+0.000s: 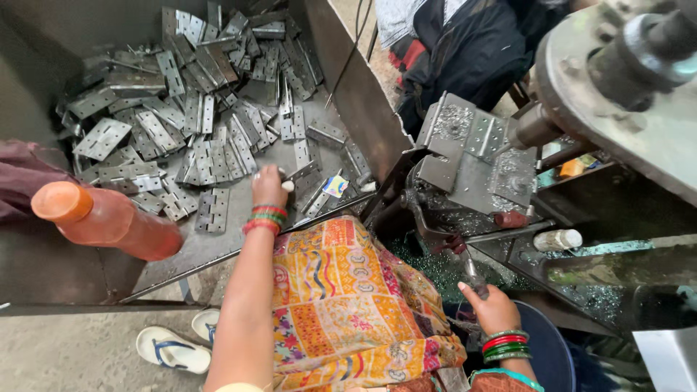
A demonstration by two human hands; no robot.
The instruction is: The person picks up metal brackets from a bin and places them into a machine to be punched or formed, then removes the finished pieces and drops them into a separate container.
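- The left hand (pixel 268 186) is stretched forward into the sloped grey metal tray (pixel 181 254), fingers curled down onto a flat grey steel hinge (pixel 301 174) at the near edge of the heap; the grip looks pinched around it, though the fingertips are partly hidden.
- That hinge lies directly ahead of the left hand, its long axis running diagonally up and to the right, toward the tray's right wall.
- The pile of flat steel hinges (pixel 189 109) fills the tray beyond it, lying at every angle, some overlapping.
- The right hand (pixel 494 308) is low and to the right, well apart from the left, closed around the slim metal lever handle (pixel 472 276) that rises toward the grey drilling machine (pixel 472 160).
- The left hand is clearly the nearer one to the hinges; the right is beside the machine's clamp block.
- An orange plastic bottle (pixel 102 221) lies on its side at the tray's left lip, apart from both hands.
- Green metal shavings (pixel 435 265) litter the machine bed under the lever.
- White sandals (pixel 170 348) rest on the concrete floor below.
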